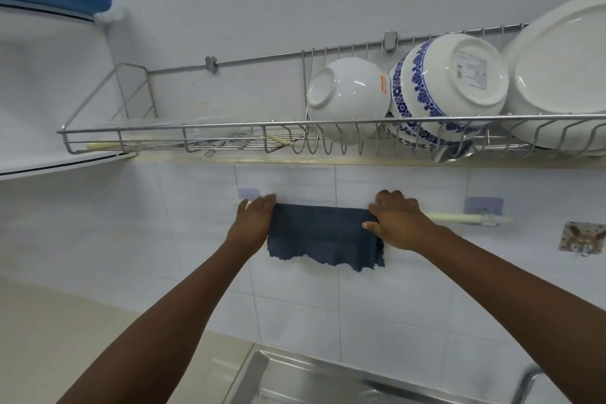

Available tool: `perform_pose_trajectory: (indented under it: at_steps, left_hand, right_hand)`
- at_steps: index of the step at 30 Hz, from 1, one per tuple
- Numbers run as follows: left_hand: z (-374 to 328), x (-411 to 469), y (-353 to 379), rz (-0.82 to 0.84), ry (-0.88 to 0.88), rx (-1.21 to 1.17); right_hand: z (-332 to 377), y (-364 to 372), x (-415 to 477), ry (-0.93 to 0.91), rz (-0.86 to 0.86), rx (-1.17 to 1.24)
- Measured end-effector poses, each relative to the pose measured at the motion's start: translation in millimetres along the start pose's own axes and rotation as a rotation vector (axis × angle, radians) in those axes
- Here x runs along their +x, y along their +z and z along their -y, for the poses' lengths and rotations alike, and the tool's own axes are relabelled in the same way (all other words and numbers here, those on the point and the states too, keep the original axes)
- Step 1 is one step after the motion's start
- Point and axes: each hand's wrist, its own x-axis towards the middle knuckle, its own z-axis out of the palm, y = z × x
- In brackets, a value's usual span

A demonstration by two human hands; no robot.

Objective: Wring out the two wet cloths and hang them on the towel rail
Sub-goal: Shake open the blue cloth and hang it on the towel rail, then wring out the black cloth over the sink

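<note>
A dark blue cloth hangs draped over the pale towel rail on the tiled wall, its ragged lower edge loose. My left hand holds the cloth's left edge at the rail. My right hand grips the cloth's right edge, thumb on its front. The rail's bare right part runs to a lilac wall mount. Only this one cloth is in view.
A wire dish rack juts from the wall just above the rail, holding a white bowl, a blue-patterned bowl and a large white plate. A steel sink lies below. A patterned wall hook is at right.
</note>
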Motion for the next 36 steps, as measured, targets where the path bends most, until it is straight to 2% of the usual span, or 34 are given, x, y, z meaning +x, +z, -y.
perform_pose_trajectory:
  at_steps: [2,5,8,12,20,28,33,36]
  left_hand:
    - [8,-6,9,-0.067,0.067,0.031]
    - [21,-14,18,-0.042,0.081,0.052]
    - [30,-20,19,-0.069,0.142,0.273]
    - [29,-20,11,-0.032,0.085,0.456]
    - [22,-27,11,-0.002,0.042,0.467]
    - [18,-30,19,0.017,0.056,0.21]
    - [-35,-53,33,-0.096,0.229,-0.055]
    - [-83,-85,49,-0.08,0.242,-0.202]
  right_hand:
    - [7,1,2,-0.007,-0.061,0.056]
    - [15,9,-1,-0.033,-0.092,0.153]
    - [20,15,-3,-0.063,-0.084,0.121]
    - [30,13,-1,-0.035,-0.09,0.185]
    - [32,25,-12,-0.071,-0.097,0.12]
    - [32,36,-16,-0.096,-0.156,0.096]
    - [25,43,-42,-0.056,-0.312,0.275]
    - [14,57,-80,-0.047,-0.349,0.246]
